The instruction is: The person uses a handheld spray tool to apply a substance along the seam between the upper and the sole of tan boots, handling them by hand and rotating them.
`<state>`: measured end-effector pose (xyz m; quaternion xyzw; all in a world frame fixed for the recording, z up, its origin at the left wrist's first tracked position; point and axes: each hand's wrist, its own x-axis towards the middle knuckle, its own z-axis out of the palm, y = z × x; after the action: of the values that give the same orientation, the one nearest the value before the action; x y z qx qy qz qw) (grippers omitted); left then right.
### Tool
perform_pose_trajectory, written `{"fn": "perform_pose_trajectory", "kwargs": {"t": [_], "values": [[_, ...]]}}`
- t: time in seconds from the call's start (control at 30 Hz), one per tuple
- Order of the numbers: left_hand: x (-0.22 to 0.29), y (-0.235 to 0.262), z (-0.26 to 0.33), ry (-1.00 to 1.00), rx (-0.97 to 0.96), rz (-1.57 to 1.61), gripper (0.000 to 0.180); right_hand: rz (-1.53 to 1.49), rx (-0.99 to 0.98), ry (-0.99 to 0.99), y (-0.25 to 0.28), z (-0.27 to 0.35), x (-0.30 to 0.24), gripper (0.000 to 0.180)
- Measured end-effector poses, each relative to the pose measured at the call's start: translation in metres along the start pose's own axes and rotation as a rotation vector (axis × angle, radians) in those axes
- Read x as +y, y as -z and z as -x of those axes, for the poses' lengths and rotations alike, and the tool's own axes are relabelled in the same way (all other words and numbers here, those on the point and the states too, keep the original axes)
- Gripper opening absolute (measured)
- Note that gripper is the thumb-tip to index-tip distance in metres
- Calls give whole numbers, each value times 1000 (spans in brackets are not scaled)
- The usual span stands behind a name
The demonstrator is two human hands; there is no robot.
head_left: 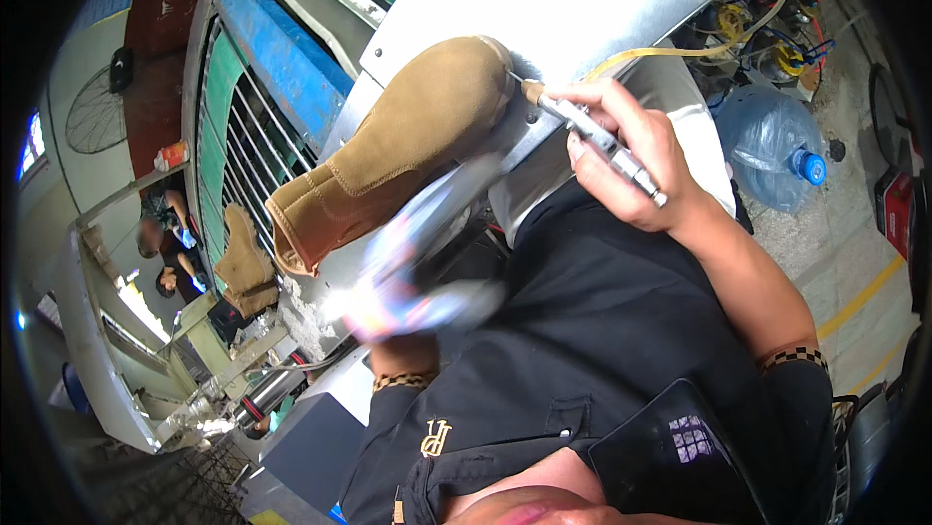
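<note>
1. Head view: the right hand (636, 161) is closed round a slim metal hand tool (592, 132), fingers wrapped over the barrel and the thumb along it, with a yellowish hose (680, 51) running off its back end toward the cluttered bench corner. The tool's fine tip sits at the toe end of a tan suede boot (398, 146); whether it actually touches the suede cannot be told.

2. The left hand (417, 277) is a motion-blurred smear below the boot. It seems to be up against the boot's underside or shaft, but how tightly it is closed, and on what, cannot be told.

3. The boot lies toe up and to the right, opening down and to the left, propped against a grey metal machine housing (544, 0).

4. Likely trouble at the grip: with one hand blurred in movement, the boot could turn under the tip, and the tool could mark or scorch the suede off its line.

5. The hose could drag or snag on the housing edge and pull the tip sideways.

6. The tip works close to the right fingertips, so a slip could catch skin.

7. Further out, a second tan boot (243, 268) hangs by the green grille (233, 136), well apart.
</note>
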<state>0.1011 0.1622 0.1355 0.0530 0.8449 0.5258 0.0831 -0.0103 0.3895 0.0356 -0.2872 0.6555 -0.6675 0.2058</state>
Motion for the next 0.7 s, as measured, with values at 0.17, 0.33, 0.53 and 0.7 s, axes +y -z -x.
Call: {"fn": "perform_pose_trajectory", "kwargs": {"t": [0.17,0.33,0.53,0.7], "values": [[7,86,63,-189,829,-305,61,-168,-16,-82,1,-23,14,36],[-7,95,56,235,443,-251,78,-206,-21,-47,-1,-59,30,26],[-12,70,56,216,515,-181,46,-148,-46,158,-23,-87,36,18],[-24,44,55,239,877,49,50,-154,-145,200,12,-98,63,28]]}}
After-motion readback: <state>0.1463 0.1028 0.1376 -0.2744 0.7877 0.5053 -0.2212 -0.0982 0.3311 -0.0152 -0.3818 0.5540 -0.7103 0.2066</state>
